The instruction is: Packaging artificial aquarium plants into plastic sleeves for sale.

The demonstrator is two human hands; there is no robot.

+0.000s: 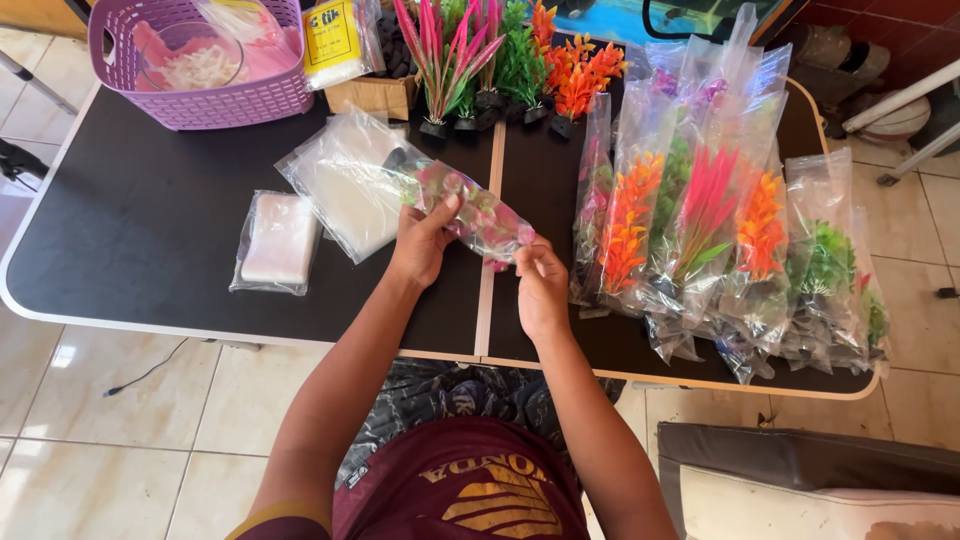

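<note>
Both the left hand (pixel 420 245) and right hand (pixel 541 285) pinch the light, crinkly, slippery bagged plastic plant (pixel 478 213) by its ends above the worktop (pixel 150 250).

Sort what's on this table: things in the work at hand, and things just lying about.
In hand:
left hand
right hand
bagged plant
empty clear bags
packed plants
loose plastic plants

Lying about:
purple basket
white packet
yellow packet
</note>
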